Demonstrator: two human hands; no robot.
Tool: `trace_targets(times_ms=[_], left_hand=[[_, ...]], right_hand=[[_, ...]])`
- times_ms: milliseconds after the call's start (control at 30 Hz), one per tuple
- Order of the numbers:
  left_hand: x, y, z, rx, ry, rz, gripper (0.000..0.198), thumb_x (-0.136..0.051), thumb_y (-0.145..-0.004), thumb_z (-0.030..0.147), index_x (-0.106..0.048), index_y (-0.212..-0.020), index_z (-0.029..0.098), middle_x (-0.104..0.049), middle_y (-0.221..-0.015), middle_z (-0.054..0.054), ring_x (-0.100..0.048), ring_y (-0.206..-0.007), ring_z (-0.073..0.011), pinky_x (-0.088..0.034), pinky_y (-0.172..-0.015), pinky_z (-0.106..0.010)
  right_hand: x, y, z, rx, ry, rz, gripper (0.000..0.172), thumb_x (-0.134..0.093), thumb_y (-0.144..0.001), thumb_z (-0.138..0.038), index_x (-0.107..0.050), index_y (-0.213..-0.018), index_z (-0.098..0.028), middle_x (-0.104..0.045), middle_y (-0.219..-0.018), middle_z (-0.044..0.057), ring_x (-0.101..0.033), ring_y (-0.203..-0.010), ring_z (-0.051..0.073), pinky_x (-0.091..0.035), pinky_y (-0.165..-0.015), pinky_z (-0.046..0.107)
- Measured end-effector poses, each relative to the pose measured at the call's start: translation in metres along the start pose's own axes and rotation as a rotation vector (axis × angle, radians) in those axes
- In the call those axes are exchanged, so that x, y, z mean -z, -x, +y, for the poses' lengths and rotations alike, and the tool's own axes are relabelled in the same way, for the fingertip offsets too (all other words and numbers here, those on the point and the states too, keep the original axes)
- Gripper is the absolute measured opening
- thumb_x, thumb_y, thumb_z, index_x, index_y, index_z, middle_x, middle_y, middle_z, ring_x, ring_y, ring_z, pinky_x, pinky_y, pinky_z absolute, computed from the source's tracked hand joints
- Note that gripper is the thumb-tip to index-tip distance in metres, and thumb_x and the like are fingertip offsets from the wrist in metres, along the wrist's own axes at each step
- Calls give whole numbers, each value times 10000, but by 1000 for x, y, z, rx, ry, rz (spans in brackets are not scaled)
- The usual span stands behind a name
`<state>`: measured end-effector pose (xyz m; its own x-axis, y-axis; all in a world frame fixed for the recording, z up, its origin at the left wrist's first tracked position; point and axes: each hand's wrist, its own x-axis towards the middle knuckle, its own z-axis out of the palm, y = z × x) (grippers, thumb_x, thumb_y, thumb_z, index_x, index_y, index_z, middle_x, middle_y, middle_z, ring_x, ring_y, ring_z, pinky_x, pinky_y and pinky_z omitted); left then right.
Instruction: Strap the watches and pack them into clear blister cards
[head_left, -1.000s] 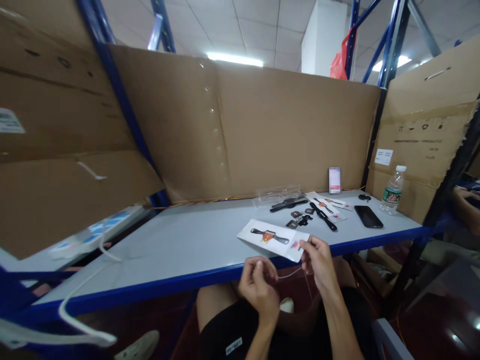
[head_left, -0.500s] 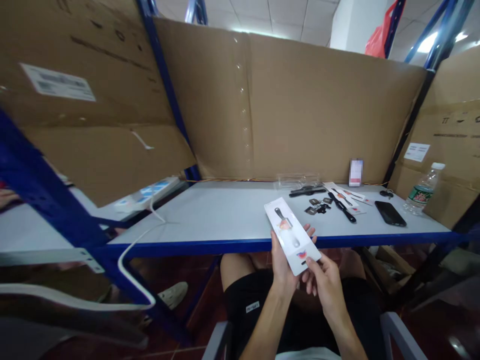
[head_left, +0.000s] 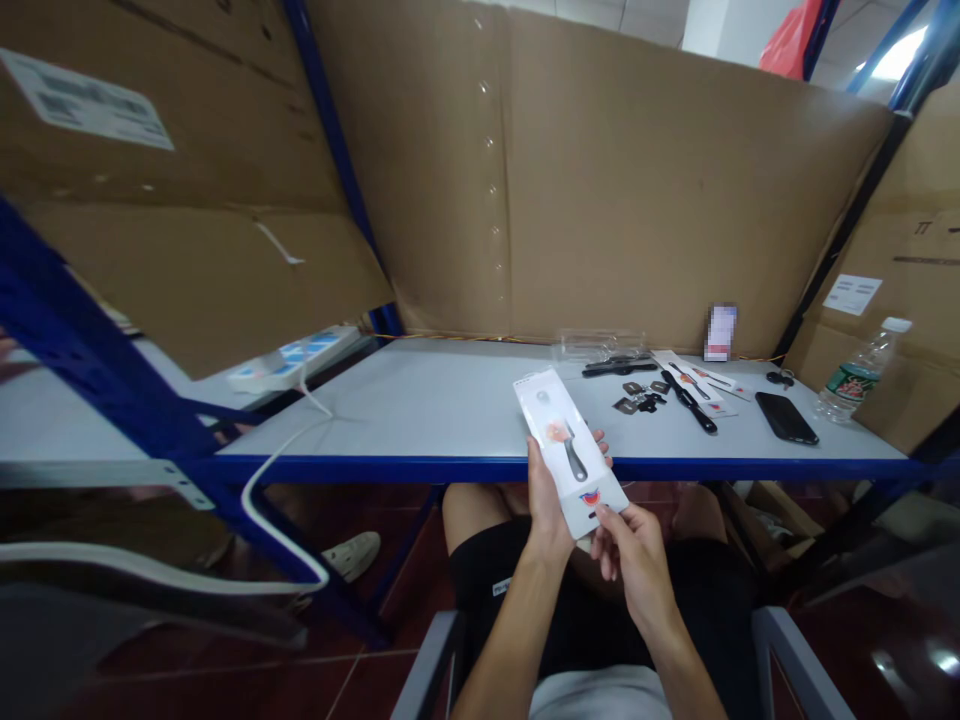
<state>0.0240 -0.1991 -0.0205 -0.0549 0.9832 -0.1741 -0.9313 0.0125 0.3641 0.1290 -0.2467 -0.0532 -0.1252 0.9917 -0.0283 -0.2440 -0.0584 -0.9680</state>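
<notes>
A flat white card package (head_left: 562, 440) printed with a dark-handled tool and a red logo is held tilted over the table's front edge. My left hand (head_left: 550, 505) is wrapped round its left side, with fingertips showing at the right side. At the lower right corner, my right hand (head_left: 632, 548) pinches the card between thumb and fingers near a small dark slot. Beyond it on the table lie black tools (head_left: 688, 402), small dark square pieces (head_left: 637, 396) and more printed cards (head_left: 686, 375).
Clear plastic packaging (head_left: 600, 345) lies at the back of the grey table (head_left: 420, 400). On the right are a black phone (head_left: 786, 417), a water bottle (head_left: 851, 375), keys (head_left: 780, 378) and an upright lit phone (head_left: 721, 332). A power strip (head_left: 300, 358) and white cable are on the left.
The package shows a different printed picture, with the dark handle now at the lower end. Both hands and the package sit slightly further left and higher in view. The head view has tilted down.
</notes>
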Motion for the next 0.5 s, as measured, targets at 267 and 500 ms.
trace_targets(times_ms=[267, 500], left_hand=[[11, -8, 36, -164, 83, 21, 775, -299, -979, 703, -697, -1203, 77, -737, -963, -178, -706, -755, -260, -598, -697, -393], [-1, -15, 68, -302, 70, 218, 803, -139, -1009, 680, -664, -1152, 89, -703, -934, -164, -694, -810, -251, -601, -703, -385]], right_hand=[[52, 38, -6, -157, -12, -99, 511, -853, -625, -605, -633, -618, -143, -569, -452, 16, -463, -333, 86, -222, -294, 161], [107, 65, -25, -135, -57, 47, 445, -872, -604, -536, -648, -646, -154, -555, -414, 1, -456, -290, 102, -249, -267, 158]])
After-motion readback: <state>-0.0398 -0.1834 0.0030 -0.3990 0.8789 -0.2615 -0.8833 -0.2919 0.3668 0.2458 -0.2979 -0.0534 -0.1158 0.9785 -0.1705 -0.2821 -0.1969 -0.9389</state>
